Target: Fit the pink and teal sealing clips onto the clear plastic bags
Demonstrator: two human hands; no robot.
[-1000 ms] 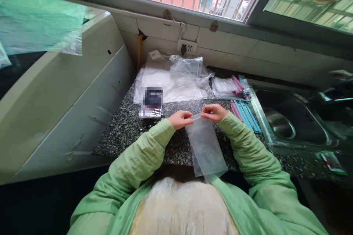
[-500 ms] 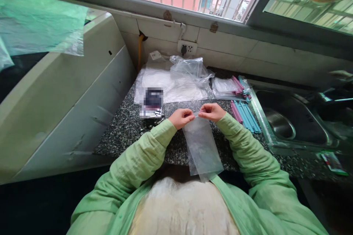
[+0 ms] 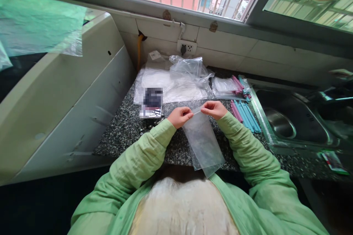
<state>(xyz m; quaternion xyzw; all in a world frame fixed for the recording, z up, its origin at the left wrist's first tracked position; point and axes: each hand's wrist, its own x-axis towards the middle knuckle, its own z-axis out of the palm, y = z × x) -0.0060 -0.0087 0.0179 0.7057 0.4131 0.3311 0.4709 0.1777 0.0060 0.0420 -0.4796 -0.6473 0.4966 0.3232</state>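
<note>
Film this thin looks light, limp, slippery: both hands, left hand (image 3: pixel 179 116) and right hand (image 3: pixel 214 109), pinch the clear bag (image 3: pixel 203 143) at its top edge, the best hold.

Both hands pinch the top edge of a clear plastic bag (image 3: pixel 202 141): the left hand (image 3: pixel 179 116) at its left corner, the right hand (image 3: pixel 214 109) at its right. The bag hangs from the grip toward the body. Beyond the grip lie heaped plastic bags (image 3: pixel 176 80); right of it, colored sticks (image 3: pixel 245 114) beside a sink (image 3: pixel 289 123).
</note>
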